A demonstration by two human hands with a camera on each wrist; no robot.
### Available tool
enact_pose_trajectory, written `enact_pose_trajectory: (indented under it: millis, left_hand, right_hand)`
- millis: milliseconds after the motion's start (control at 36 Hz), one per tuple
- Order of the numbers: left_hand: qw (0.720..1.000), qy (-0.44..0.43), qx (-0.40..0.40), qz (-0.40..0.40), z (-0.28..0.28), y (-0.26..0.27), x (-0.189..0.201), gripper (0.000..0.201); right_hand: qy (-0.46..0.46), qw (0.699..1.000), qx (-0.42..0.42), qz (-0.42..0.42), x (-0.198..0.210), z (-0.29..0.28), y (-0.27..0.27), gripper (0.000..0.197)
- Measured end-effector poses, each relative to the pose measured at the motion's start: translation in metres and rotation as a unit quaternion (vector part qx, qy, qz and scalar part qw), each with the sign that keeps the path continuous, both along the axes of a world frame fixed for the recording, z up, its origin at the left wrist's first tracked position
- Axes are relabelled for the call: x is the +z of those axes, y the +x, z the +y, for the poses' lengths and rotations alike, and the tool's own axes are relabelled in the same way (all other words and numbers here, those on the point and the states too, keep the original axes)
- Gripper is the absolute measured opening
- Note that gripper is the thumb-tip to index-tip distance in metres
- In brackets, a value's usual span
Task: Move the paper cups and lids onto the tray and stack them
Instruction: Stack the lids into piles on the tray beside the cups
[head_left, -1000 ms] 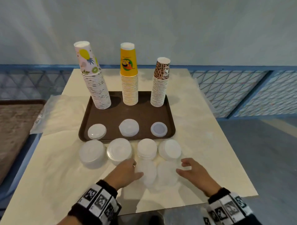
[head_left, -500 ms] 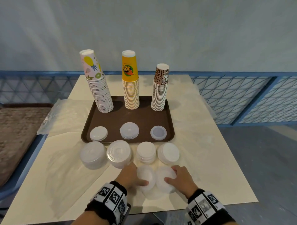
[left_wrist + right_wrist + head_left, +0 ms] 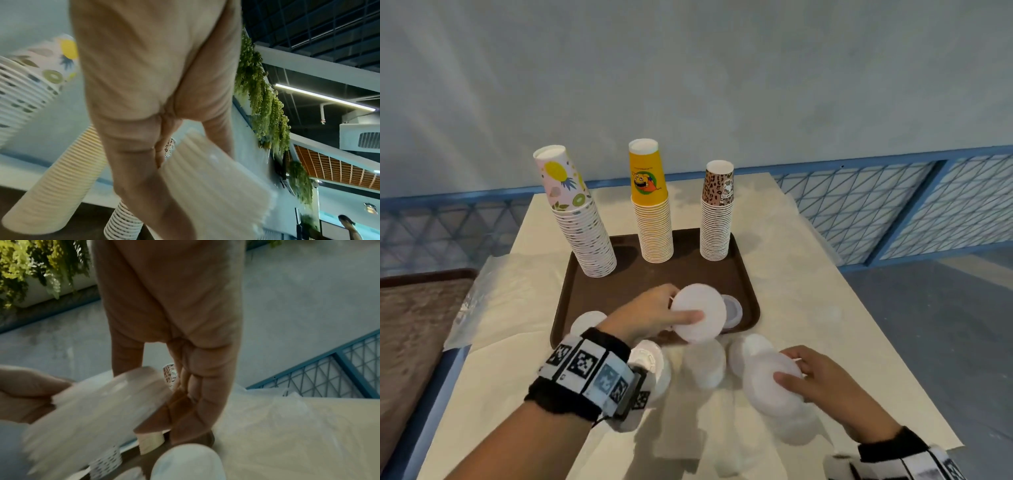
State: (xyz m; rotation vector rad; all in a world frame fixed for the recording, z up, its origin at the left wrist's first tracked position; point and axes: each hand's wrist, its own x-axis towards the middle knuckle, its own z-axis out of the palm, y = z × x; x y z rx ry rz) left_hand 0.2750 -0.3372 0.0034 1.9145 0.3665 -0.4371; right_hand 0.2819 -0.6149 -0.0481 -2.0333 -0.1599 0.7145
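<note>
My left hand [image 3: 654,313] grips a stack of white lids [image 3: 698,311] tilted on edge, lifted over the front of the brown tray [image 3: 585,291]; the same lid stack [image 3: 216,186] fills the left wrist view. My right hand [image 3: 811,377] holds a second stack of white lids [image 3: 770,383] just above the table, near its front right; the right wrist view shows that lid stack [image 3: 92,410] blurred. Three upturned cup stacks stand at the tray's back: fruit-print [image 3: 578,219], yellow [image 3: 652,205] and leopard-print [image 3: 717,212]. Two lid piles [image 3: 734,310] [image 3: 585,322] show on the tray front.
More lid stacks [image 3: 705,363] sit on the cream table [image 3: 825,308] just before the tray, partly hidden by my left wrist. Clear plastic sheeting [image 3: 493,294] drapes the table's left side. A blue lattice railing [image 3: 928,205] runs behind and to the right.
Both hands closed on the two front lid stacks and lifted them. My left hand carried its stack forward over the tray front; the right raised its stack slightly. The head view shifted closer.
</note>
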Motion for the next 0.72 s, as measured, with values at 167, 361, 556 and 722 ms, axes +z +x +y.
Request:
enact_pose_trajectory:
  millis: [167, 361, 556, 722]
  left_hand:
    - [0.999, 0.016, 0.046, 0.021, 0.005, 0.079, -0.009, 0.046]
    - [0.993, -0.009, 0.107, 0.048, -0.007, 0.136, -0.042, 0.050]
    - [0.988, -0.001, 0.125, 0.095, -0.013, 0.169, -0.073, 0.061]
    - [0.989, 0.020, 0.099, 0.112, -0.013, 0.183, -0.092, 0.052]
  right_hand:
    - [0.021, 0.998, -0.044, -0.029, 0.016, 0.006, 0.026, 0.026]
    - [0.016, 0.996, -0.058, -0.061, 0.031, 0.025, 0.061, 0.031]
    - [0.004, 0.996, -0.074, -0.046, 0.017, 0.024, 0.066, 0.024]
    - [0.004, 0.996, -0.073, -0.041, 0.013, 0.021, 0.077, 0.022]
